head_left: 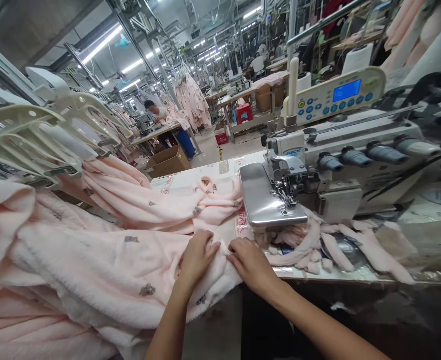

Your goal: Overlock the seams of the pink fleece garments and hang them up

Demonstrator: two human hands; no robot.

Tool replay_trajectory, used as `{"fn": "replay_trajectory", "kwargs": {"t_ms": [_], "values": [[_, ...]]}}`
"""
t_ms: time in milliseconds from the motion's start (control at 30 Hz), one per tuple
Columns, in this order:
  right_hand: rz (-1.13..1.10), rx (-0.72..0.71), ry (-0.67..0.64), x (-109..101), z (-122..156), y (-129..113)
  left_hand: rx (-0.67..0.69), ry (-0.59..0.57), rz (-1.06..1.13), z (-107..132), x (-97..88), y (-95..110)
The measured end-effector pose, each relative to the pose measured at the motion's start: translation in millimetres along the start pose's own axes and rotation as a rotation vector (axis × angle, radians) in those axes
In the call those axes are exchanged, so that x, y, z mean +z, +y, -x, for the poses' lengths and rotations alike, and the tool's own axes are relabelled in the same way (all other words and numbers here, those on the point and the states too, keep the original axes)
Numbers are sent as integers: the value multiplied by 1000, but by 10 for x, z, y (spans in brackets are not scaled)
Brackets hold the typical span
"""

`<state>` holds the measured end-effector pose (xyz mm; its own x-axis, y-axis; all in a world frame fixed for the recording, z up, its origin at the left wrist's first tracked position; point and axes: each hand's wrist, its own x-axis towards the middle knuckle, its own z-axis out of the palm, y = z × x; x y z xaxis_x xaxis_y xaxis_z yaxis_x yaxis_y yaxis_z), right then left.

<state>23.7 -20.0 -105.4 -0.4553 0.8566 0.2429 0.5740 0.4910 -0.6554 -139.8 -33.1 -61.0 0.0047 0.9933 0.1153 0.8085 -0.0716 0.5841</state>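
Note:
A fluffy pale pink fleece garment (130, 270) with small grey-brown motifs lies over the table's front edge and spreads to the left. My left hand (199, 255) is closed on its upper edge, fingers curled into the cloth. Close beside it, my right hand (248, 260) pinches the same edge at the garment's right end. Another pink fleece piece (171, 207) lies just beyond my hands, reaching toward the overlock sewing machine (299, 165). The machine's metal plate (267, 195) is ahead and right of my right hand, apart from it.
Pink fabric scraps (318, 250) lie below and right of the machine. Hanger clips (70, 130) hold pink garments at the left. A control panel (340, 95) with a lit screen tops the machine. Farther back are a cardboard box (169, 161) and a person (154, 112) at another table.

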Motion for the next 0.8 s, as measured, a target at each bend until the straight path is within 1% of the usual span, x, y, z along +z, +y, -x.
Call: {"fn": "replay_trajectory", "kwargs": {"t_ms": [67,133,233,267,333,400,433,500,567,600,667,733,767,800], "values": [[-56,-21,0,-58,33,-15,0,9,10,1,-32,55],[-93,-41,20,-135,63,-30,7,39,21,-76,-88,124],[-149,-94,120,-260,111,-46,45,107,30,-352,-174,252],[-165,-113,145,-297,132,-45,63,111,36,-465,-195,299],[-168,-125,155,-358,186,-31,104,55,56,-671,-221,388],[-145,-94,139,-396,248,-3,138,-30,77,-827,-213,451],[-140,-75,136,-406,278,10,142,-47,83,-894,-193,467],[-163,-63,136,-408,321,19,121,-1,86,-1041,-114,475],[-200,-98,119,-394,336,-2,89,72,89,-1230,18,472],[-214,-123,102,-385,335,-19,78,87,97,-1335,96,477],[-226,-162,68,-375,329,-48,71,68,127,-1514,241,508],[-223,-180,47,-398,336,-53,69,37,165,-1565,313,568],[-226,-190,48,-430,345,-46,69,32,183,-1514,307,603],[-236,-202,62,-477,355,-37,70,36,199,-1404,271,639]]}}
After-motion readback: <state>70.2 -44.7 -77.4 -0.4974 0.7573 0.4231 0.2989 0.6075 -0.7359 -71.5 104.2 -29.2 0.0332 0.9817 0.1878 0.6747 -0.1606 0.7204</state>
